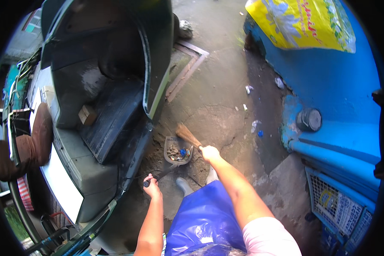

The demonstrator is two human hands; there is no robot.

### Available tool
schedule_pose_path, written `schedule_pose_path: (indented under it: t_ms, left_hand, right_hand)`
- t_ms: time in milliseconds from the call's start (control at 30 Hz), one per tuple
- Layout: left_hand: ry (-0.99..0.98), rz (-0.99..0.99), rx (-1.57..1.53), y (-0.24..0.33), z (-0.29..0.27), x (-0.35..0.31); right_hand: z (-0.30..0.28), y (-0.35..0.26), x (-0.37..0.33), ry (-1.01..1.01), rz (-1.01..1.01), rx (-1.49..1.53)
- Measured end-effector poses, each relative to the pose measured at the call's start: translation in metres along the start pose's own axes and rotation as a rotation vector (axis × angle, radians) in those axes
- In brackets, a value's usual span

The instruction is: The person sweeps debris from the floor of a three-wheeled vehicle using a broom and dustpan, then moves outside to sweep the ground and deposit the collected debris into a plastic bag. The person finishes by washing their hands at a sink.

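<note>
My left hand [152, 187] is closed round the dark handle of a dustpan [167, 156]. The pan rests on the ground just ahead of my boots, with dirt and small litter, including a blue scrap [183, 152], lying in it. My right hand [209, 153] grips a straw broom [189, 136] near the base of its bristles. The bristles point forward and left, at the far right edge of the pan. A blue apron [200, 217] covers my front, and grey rubber boots [184, 186] show beneath it.
On the left stands a dark green sidecar [111, 119] with a small block [87, 115] inside. A yellow sack [303, 25] sits on the blue ledge [341, 77] at right, beside a grey can [309, 119] and a wire cage [335, 200]. Scraps of litter [255, 125] dot the concrete.
</note>
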State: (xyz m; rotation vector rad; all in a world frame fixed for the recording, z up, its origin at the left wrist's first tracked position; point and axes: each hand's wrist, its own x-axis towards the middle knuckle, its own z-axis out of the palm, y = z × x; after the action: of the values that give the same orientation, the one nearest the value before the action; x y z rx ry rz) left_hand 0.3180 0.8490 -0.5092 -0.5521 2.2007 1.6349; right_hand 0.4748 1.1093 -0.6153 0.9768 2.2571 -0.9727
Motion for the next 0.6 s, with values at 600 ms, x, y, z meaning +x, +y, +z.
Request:
schedule_pose_path:
  t_ms: [600]
  left_hand:
    - [-0.993, 0.568, 0.441, 0.068, 0.238, -0.078]
  right_hand:
    - [0.067, 0.293, -0.237, 1.052, 1.077, 1.59]
